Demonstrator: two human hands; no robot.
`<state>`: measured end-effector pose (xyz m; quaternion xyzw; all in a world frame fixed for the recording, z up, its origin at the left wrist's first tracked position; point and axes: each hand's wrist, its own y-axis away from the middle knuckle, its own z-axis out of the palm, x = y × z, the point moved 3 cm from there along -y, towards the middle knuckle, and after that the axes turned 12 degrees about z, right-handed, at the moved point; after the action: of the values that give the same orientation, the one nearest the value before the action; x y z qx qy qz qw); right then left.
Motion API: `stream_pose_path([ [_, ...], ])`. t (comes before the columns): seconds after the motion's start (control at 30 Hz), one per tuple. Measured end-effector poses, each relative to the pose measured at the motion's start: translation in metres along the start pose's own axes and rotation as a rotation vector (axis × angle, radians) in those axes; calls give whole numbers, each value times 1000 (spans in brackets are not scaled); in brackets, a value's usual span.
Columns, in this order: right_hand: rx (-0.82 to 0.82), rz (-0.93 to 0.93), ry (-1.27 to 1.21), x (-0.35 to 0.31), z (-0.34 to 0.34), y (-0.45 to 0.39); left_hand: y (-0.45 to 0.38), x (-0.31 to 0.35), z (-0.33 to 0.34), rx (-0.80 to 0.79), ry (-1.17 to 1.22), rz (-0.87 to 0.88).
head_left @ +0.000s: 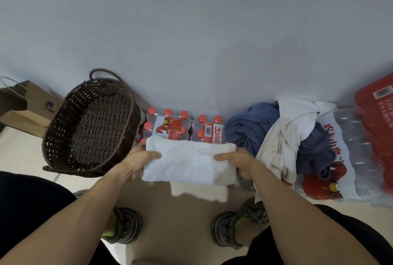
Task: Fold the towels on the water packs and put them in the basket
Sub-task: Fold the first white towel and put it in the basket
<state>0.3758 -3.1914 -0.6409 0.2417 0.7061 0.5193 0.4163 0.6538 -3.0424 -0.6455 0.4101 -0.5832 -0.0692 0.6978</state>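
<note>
A white terry towel folded into a flat rectangle (188, 161) is held level over the near edge of the shrink-wrapped packs of red-capped water bottles (170, 125), which stand on the floor against a pale grey wall (191, 30). The towel's surface is smooth with one small crease near its right half; its right end shows a slightly cream tint, and a loose lower layer hangs below the near edge. The left hand (138, 161) grips the towel's left end, thumb lying on top and fingers curled out of sight beneath. The right hand (238, 163) grips the right end in the same manner, thumb on top pointing inward, fingers hidden under the cloth. Both hands are closed around the fabric; neither is spread flat. To the left, just beside the left hand, a dark brown woven wicker basket with loop handles (89, 128) stands tilted toward the camera, its interior showing nothing but weave. To the right, a heap of unfolded blue and white towels (282, 137) lies on a larger wrapped water pack with red print (340, 158). A brown paper carrier bag (23, 105) stands behind the basket. The person's grey shoes (125, 226) are on the beige floor below.
</note>
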Motion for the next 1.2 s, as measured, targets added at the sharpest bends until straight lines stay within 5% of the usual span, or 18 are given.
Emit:
stream_pose_path([
  [0.1, 104, 10, 85, 2, -3, -3, 4, 6, 1, -38, -22, -35],
  [0.3, 500, -291, 604, -33, 2, 22, 21, 69, 25, -132, -491, 627],
  [0.43, 167, -825, 737, -77, 52, 78, 43, 102, 42, -306, -629, 788],
  [0.5, 5, -942, 721, -85, 69, 100, 55, 114, 50, -347, -657, 878],
  [0.6, -127, -852, 655, -83, 76, 113, 71, 130, 55, -350, -686, 1015],
  [0.87, -112, -556, 855, -52, 57, 78, 78, 147, 40, -65, -754, 1120],
  [1.1, -87, -225, 950, -30, 17, 40, 37, 116, 27, 122, -917, 852],
  [1.2, 66, -202, 789, -30, -10, 29, 11, 82, 18, 66, -949, 620],
])
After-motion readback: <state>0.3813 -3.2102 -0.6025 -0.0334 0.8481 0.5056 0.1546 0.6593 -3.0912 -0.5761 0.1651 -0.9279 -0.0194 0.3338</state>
